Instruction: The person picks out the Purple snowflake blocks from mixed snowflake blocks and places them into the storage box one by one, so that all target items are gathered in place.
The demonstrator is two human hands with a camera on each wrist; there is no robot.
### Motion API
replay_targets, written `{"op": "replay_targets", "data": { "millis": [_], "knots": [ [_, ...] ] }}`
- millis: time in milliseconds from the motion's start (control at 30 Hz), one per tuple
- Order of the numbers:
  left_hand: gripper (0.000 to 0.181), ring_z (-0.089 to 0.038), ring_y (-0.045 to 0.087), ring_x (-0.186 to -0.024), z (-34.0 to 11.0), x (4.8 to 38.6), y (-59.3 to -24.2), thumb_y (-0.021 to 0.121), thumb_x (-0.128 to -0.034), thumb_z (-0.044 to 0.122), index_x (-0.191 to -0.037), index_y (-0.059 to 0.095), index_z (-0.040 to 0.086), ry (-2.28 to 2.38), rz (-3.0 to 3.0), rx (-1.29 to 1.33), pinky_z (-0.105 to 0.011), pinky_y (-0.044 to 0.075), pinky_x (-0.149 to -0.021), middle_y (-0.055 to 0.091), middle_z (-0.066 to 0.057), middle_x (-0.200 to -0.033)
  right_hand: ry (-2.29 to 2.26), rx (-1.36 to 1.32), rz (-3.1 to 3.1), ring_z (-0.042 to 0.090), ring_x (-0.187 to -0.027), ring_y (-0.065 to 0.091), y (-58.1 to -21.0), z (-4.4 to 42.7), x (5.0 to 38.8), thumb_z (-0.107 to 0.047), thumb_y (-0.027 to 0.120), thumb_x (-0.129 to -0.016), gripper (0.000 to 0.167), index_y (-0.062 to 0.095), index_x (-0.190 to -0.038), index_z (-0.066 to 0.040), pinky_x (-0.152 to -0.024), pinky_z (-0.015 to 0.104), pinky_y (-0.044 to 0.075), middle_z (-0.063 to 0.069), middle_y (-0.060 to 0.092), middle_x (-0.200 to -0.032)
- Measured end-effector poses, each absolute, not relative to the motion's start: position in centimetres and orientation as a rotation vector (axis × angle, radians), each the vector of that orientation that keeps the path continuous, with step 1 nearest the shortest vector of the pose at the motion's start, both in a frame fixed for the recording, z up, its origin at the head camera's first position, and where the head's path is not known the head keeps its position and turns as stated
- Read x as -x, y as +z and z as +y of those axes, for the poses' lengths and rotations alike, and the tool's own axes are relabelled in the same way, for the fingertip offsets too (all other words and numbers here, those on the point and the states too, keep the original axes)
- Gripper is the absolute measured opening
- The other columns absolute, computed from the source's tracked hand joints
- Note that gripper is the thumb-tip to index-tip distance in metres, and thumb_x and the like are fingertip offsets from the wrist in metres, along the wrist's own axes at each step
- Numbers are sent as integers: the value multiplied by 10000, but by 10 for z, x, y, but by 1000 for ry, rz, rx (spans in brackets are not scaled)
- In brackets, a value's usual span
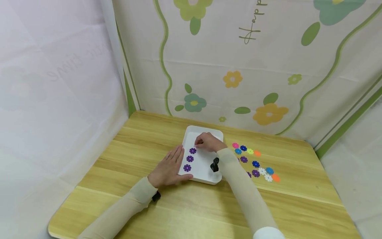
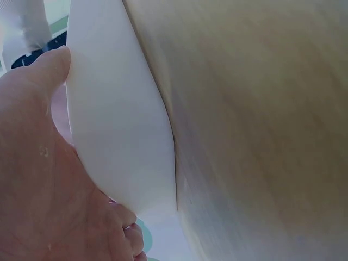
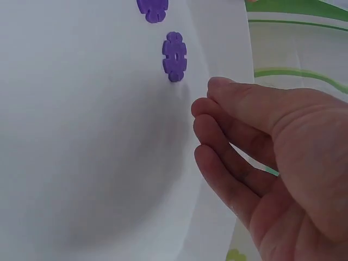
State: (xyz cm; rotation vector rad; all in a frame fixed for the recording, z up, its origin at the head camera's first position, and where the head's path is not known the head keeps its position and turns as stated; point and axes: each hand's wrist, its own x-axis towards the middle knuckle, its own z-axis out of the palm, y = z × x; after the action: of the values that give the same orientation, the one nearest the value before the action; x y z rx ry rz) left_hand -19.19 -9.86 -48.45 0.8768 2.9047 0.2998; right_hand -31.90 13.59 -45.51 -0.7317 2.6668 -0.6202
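Note:
A shallow white tray [image 1: 206, 171] lies on the wooden table. Along its left side, three purple flower-shaped discs [image 1: 190, 158] form a row; two purple discs [image 3: 174, 57] show in the right wrist view. My left hand [image 1: 168, 167] rests at the tray's near left corner, fingers straight along the left rim and thumb along the near edge. The tray's outer wall [image 2: 122, 119] fills part of the left wrist view. Over the tray, just beyond the farthest disc, hovers my right hand [image 1: 209, 142]. Its fingers are loosely bent, with nothing visible between thumb and fingertips [image 3: 204, 155].
Right of the tray lie several loose flower discs: pink [image 1: 235, 145], yellow [image 1: 250, 151], dark blue [image 1: 255, 164], purple [image 1: 243, 159], white [image 1: 268, 178] and orange [image 1: 276, 178]. My right forearm partly covers this group. A flower-printed cloth [image 1: 209, 53] hangs behind the table.

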Motion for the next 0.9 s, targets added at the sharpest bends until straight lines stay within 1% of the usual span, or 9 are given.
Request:
{"op": "replay_targets", "data": {
  "millis": [167,267,433,500,600,700,833,900],
  "knots": [
    [1159,-380,135,-1655,-98,192,-483,504,-961,788,-1659,153,-68,305,2909,-875,-533,226,-1331,85,-231,-1769,-600,794,2678,187,-986,717,-436,158,313,-116,713,-1016,199,775,-1183,-26,-954,367,617,89,786,-1110],
    [1156,-388,152,-1651,-98,192,-483,519,-960,779,-1654,168,-76,322,2916,-884,-536,235,-1328,101,-239,-1765,-585,809,2696,205,-1025,730,-426,175,307,-112,712,-1016,221,762,-1209,-18,-954,372,621,100,781,-1132],
    [1155,-395,150,-1650,-100,190,-482,493,-965,790,-1653,165,-78,306,2911,-899,-537,228,-1329,100,-244,-1762,-577,793,2706,284,-1125,723,-411,208,290,-111,696,-1024,281,724,-1275,13,-1015,452,599,177,751,-1238],
    [1152,-399,148,-1649,-100,189,-481,492,-968,785,-1652,161,-81,308,2910,-906,-539,225,-1328,105,-251,-1759,-584,790,2713,312,-1148,716,-408,221,285,-97,692,-1023,284,715,-1277,27,-1036,493,585,198,741,-1256],
    [1145,-408,159,-1645,-101,188,-481,509,-971,768,-1647,169,-91,329,2916,-920,-551,236,-1322,120,-263,-1754,-572,784,2748,303,-1115,722,-411,240,279,-90,709,-1010,245,737,-1230,12,-1020,508,589,173,757,-1209],
    [1145,-407,155,-1646,-100,188,-482,514,-970,765,-1647,169,-91,351,2913,-919,-556,232,-1322,113,-260,-1756,-573,783,2784,312,-1072,731,-419,255,275,-73,730,-989,241,743,-1206,31,-984,512,603,187,765,-1177],
    [1146,-405,145,-1648,-100,189,-483,505,-972,770,-1649,161,-89,359,2911,-919,-556,222,-1325,100,-256,-1758,-592,714,2815,342,-1090,727,-438,271,270,-85,741,-985,312,713,-1261,58,-965,497,612,234,744,-1228],
    [1145,-404,145,-1648,-99,189,-483,503,-973,770,-1649,160,-87,354,2914,-921,-554,221,-1326,101,-256,-1758,-585,671,2817,336,-1101,723,-450,276,267,-104,742,-990,319,709,-1270,47,-958,486,613,220,743,-1234]
  ]
}}
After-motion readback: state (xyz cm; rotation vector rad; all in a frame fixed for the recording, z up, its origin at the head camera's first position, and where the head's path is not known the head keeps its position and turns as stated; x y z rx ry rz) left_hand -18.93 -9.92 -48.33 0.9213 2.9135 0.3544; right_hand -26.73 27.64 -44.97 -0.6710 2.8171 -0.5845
